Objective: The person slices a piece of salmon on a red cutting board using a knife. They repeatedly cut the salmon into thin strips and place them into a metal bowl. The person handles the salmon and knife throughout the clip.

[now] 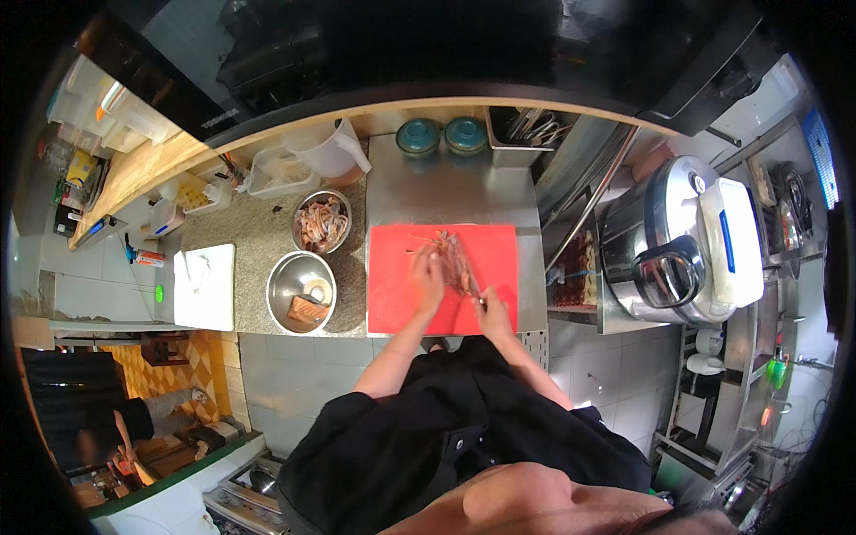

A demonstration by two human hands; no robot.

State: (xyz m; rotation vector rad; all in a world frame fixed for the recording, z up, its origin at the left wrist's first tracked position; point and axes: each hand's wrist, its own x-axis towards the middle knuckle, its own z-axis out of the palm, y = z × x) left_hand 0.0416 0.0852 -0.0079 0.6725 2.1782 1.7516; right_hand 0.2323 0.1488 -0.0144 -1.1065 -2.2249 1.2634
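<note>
A heap of reddish-brown meat strips (455,259) lies on the red cutting board (397,308) in front of me. My left hand (428,281) is closed over the left side of the heap, its fingertips against the strips. In my right hand (495,316), lower right of the meat, is the handle of a knife (481,301). Its blade points up and away along the right side of the heap, and I cannot make out its full length. Left of the board stand a steel bowl of cut meat pieces (308,203) and a larger steel bowl (283,290) with an orange-pink fillet (308,308).
A white board (223,294) lies at the far left of the counter. Behind are a plastic jug (325,152), two lidded teal pots (418,138) and a utensil tray (517,156). A large steel cooker (655,241) stands at right. Another person (125,423) is at lower left.
</note>
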